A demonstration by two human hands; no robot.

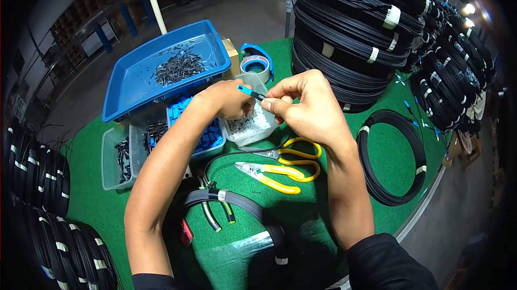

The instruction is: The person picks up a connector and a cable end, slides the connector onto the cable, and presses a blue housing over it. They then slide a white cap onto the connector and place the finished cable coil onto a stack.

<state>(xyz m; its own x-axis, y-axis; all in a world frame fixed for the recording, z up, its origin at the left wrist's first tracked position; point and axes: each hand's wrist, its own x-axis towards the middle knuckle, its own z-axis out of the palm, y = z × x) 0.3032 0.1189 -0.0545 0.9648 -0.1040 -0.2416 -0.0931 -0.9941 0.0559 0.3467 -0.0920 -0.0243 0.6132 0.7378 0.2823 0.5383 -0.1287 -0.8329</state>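
My right hand (312, 104) pinches a fiber-optic connector (246, 91) with a blue end and a black body, held above the bins. A thin black cable (229, 155) curves below it across the mat. My left hand (229, 99) reaches down into a clear tub (253, 138) of small white plastic pieces (249, 124). Its fingers are curled and partly hidden, so what they pinch does not show. Yellow-handled wire strippers (269, 176) and yellow-handled scissors (299, 153) lie in front of the tub.
A blue tray (116, 93) of dark offcuts stands behind bins of blue parts (207, 142) and black parts (123, 163). A tape dispenser (257, 64) sits at the back. Large cable coils (350, 37) rise right; another coil (392, 196) lies flat. Green-handled pliers (210, 216) rest near a cable bundle (242, 201).
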